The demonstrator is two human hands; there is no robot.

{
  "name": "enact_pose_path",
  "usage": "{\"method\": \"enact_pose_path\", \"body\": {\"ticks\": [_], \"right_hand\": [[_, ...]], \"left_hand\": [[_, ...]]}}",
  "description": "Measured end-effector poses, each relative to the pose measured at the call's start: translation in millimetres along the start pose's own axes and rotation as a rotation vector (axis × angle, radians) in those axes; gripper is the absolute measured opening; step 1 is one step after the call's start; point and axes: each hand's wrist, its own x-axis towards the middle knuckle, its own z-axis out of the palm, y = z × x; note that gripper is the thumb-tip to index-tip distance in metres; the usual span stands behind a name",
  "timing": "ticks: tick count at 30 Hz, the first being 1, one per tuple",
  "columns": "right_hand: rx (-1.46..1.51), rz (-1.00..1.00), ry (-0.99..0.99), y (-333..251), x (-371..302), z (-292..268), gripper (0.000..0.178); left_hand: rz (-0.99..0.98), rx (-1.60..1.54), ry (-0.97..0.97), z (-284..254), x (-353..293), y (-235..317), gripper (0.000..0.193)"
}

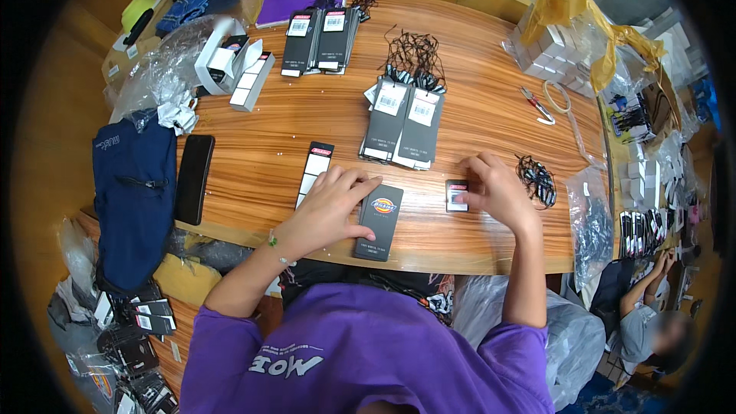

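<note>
A dark grey hang tag [386,239] with an oval logo lies near the table's front edge. My left hand [330,203] grips its left side, forefinger at the upper corner and thumb lower on the face. Partly under that hand is a strip of white labels [313,162] with a dark, red-marked top. Farther right, a small dark card with a pale label [454,186] lies flat. My right hand [497,193] is over its right edge, thumb touching it, forefinger apart from the thumb. Beyond my hands, two stacks of corded grey hang tags [399,126] lie side by side.
More tag stacks [318,46] lie at the far left, near an open white box [218,57]. A phone [195,180] and dark blue fabric pouch [134,192] are left. Black cords [536,182], snips [537,105] and bagged boxes [556,50] are right. Another person [644,330] sits lower right.
</note>
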Motion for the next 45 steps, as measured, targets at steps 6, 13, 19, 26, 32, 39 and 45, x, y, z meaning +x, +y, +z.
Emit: {"method": "enact_pose_path", "body": {"ticks": [6, 13, 19, 26, 32, 39, 45], "right_hand": [[0.127, 0.032, 0.185, 10, -6, 31, 0.035], [0.921, 0.244, 0.223, 12, -16, 37, 0.017], [0.698, 0.105, 0.357, -68, -4, 61, 0.017], [0.895, 0.058, 0.651, -71, -2, 56, 0.016], [0.616, -0.206, 0.615, -98, -2, 64, 0.027], [0.579, -0.656, 0.894, -122, -44, -3, 0.014], [0.496, -0.797, 0.908, -153, -71, -42, 0.006]], "left_hand": [[0.063, 0.029, 0.146, -10, 2, 4, 0.063], [-0.214, -1.031, 0.111, 0, -4, -6, 0.027], [-0.259, -1.242, 0.132, 6, -4, 22, 0.028], [-0.23, -1.143, 0.434, 1, -9, 16, 0.032], [-0.165, -1.277, 0.459, 10, -16, 31, 0.035], [-0.183, -1.185, 0.553, 8, -24, 4, 0.036], [-0.206, -1.123, 0.6, -1, -28, -8, 0.037]]}}
